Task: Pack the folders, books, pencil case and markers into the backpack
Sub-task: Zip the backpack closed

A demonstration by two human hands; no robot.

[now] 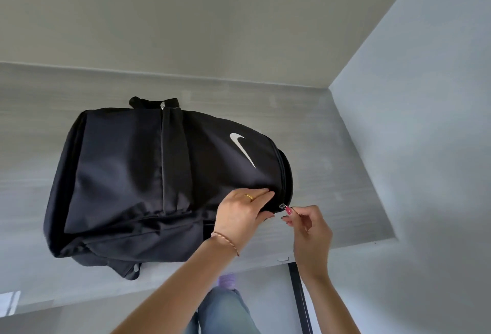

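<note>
The black backpack [148,182] lies flat on the grey desk [332,182]. Her left hand [243,214] presses its top edge down; just beside it her right hand [305,224] pinches the zipper pull [282,206]. Soft, floppy fabric, I'd say — brace it near the zip.

Plain indoor room, likely home or office: grey wood-grain desk [332,147] under the hands, bare pale walls [239,14] meeting in a corner beyond and right of them.
</note>
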